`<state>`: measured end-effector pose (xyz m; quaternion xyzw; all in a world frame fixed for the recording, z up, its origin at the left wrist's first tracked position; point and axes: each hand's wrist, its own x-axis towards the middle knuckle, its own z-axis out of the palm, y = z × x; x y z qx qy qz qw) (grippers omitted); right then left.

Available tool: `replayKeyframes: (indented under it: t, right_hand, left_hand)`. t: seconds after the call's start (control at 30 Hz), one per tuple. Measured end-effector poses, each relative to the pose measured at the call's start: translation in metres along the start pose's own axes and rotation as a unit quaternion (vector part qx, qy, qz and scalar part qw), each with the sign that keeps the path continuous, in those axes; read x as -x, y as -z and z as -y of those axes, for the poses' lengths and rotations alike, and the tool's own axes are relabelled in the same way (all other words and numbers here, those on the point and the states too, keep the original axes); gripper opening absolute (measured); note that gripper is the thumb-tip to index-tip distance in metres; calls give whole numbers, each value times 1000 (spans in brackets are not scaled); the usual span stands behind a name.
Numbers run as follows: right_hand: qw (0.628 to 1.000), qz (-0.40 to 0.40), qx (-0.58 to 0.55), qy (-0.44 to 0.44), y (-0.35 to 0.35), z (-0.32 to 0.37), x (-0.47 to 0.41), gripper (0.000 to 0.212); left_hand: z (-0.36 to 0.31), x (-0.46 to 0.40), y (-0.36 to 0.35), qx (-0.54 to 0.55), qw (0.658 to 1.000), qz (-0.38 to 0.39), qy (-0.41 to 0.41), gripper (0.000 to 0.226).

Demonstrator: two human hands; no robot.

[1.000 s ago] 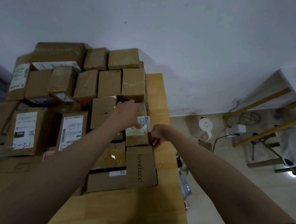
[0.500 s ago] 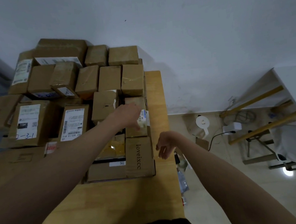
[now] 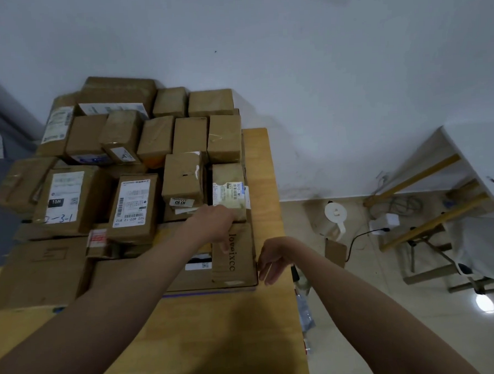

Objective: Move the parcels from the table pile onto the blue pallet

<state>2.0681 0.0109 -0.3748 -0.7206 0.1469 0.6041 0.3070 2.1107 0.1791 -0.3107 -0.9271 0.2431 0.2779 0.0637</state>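
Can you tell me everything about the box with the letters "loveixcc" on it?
The loveixcc box is a brown cardboard parcel at the front right corner of the pile on the wooden table. Dark letters run down its top. It lies flat and closed, with smaller parcels stacked behind it. The left hand reaches over its top, partly hiding the letters. The right hand is at its right edge, fingers loosely bent; whether they touch cannot be told.

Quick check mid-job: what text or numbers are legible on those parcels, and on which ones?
"loveixcc", partly hidden by the left hand: front brown box.
"15H" and handwritten "D-3-1": left labelled parcel.
"502 602-12 812": middle parcel label.
"IO IO": sticker on taped box.
Other labels: too small or blurred.
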Motion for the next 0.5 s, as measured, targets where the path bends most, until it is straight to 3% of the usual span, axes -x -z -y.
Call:
replayKeyframes:
  t: [0.07,0.13,0.3,0.5]
  right_hand:
    - [999,-48,21,11,5,8,13,37]
    - [993,-103,55,29,13,19,31,35]
    - [960,-231,136,84,26,47,81,35]
    - [914,-295,238,141,7,81,116,42]
  left_hand:
    - [1,5,3,16,1000,4,-6,58]
    - [2,10,8,13,1000,7,4,42]
    - [17,31,23,5,999,-1,44,40]
    - [58,80,29,67,993,-2,95,42]
